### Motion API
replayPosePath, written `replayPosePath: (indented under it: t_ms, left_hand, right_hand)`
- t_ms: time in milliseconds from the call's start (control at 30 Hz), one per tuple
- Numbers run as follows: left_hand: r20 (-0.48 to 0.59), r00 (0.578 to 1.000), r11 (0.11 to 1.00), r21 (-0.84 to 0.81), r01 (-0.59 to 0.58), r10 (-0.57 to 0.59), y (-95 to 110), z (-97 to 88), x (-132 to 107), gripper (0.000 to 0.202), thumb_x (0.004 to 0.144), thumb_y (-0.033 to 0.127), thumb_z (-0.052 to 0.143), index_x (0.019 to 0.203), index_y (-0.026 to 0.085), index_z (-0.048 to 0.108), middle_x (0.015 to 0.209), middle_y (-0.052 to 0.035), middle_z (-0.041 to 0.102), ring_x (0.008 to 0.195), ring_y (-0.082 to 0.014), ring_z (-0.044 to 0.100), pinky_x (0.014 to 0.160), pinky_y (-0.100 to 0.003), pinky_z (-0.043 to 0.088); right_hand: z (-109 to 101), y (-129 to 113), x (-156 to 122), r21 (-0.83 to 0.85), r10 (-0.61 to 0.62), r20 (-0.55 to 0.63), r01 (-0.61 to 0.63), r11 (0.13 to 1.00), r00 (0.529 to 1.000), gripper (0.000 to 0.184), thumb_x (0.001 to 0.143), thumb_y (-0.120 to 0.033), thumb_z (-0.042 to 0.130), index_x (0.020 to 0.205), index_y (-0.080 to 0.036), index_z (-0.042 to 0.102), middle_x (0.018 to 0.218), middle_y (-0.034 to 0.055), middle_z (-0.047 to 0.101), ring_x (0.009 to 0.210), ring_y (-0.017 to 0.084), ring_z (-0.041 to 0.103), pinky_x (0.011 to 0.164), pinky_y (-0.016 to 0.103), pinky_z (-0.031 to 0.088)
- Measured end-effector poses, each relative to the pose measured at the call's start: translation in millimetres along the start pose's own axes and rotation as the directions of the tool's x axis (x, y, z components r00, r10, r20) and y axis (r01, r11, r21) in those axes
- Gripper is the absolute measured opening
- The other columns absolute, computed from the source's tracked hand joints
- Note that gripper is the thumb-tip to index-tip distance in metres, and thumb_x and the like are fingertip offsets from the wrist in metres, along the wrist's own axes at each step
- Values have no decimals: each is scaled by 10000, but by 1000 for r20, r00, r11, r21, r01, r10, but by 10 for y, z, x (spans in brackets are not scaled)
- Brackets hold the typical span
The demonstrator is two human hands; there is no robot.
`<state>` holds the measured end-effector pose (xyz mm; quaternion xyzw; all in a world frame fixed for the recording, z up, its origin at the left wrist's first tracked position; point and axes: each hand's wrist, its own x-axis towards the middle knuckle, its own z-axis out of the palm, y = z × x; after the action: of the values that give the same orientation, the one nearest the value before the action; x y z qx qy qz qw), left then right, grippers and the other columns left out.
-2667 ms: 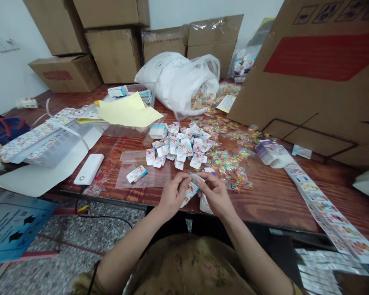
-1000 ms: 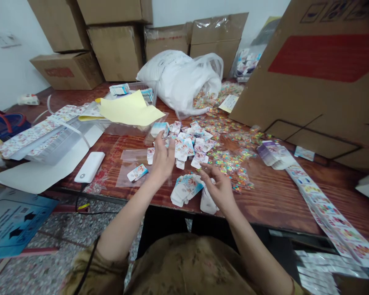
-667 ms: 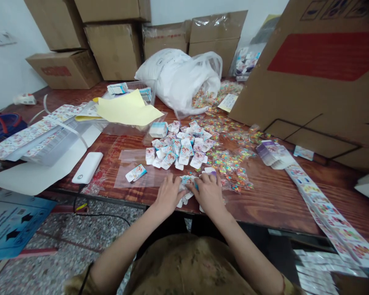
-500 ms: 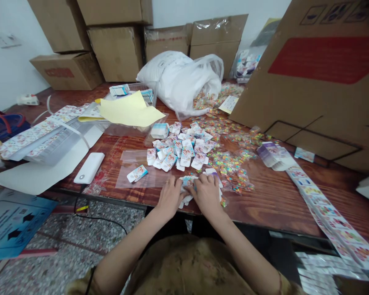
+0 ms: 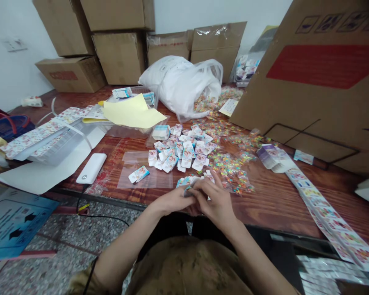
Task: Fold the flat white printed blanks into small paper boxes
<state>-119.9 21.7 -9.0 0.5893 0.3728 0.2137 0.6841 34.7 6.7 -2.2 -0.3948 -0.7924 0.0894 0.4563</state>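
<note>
At the table's front edge, my left hand [image 5: 174,200] and my right hand [image 5: 214,201] meet with bent fingers. Between them is a small printed card [image 5: 188,191], mostly hidden by the fingers. Just beyond the fingertips lie more of these white, blue and purple cards [image 5: 184,181]. Farther back is a heap of similar cards [image 5: 187,152] with a hand picture on them. One or two cards [image 5: 139,174] rest apart on a clear plastic sheet [image 5: 123,180]. Right of the heap, small clear packets with colourful bits [image 5: 233,164] are spread out.
A white plastic bag [image 5: 175,78] lies at the back, packets around its mouth. A large carton [image 5: 310,102] leans at the right, beside a long printed strip [image 5: 322,205]. Yellow paper [image 5: 132,111], a white power bank [image 5: 92,168] and printed sheets [image 5: 52,131] are to the left.
Both hands have drawn back from the near cards toward my body and come together. Fingers that were pressing on the cards now pinch a small card between them.
</note>
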Motion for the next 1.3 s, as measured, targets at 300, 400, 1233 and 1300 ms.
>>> replayPosePath:
  t_ms: [300, 400, 1233, 1300]
  left_hand:
    - [-262, 961, 996, 4, -90, 88, -105, 126, 21, 137, 677, 229, 639, 647, 157, 527, 519, 62, 492, 472, -73, 449, 483, -199, 361]
    - [-348, 922, 979, -52, -199, 169, -45, 134, 23, 244, 638, 293, 754, 653, 134, 569, 608, 44, 528, 573, -76, 454, 570, -208, 377]
    - [-534, 802, 923, 382, -54, 268, -60, 256, -59, 502, 649, 623, 751, 820, 161, 658, 662, 20, 599, 625, -134, 510, 595, -226, 368]
    - [-533, 801, 917, 397, -48, 272, -47, 241, -66, 487, 650, 617, 752, 782, 164, 633, 621, 39, 550, 590, -115, 463, 577, -219, 343]
  right_hand:
    - [-45, -25, -43, 157, 36, 95, -51, 986, 995, 120, 898, -154, 583, 804, -227, 568, 702, -52, 614, 623, 104, 573, 1098, 493, 341]
    - [-67, -14, -27, 206, 135, -76, -117, 971, 988, 77, 863, -179, 638, 912, -237, 626, 838, 6, 647, 772, 153, 615, 971, 430, 450]
    - [1, 142, 10, 729, 569, 622, -662, -172, 537, 337, 534, -190, 870, 790, -211, 652, 736, -27, 708, 630, 128, 654, 597, 240, 493]
    - [9, 137, 6, 723, 568, 631, -665, -185, 528, 332, 527, -202, 874, 774, -206, 652, 733, -27, 706, 632, 130, 652, 602, 245, 501]
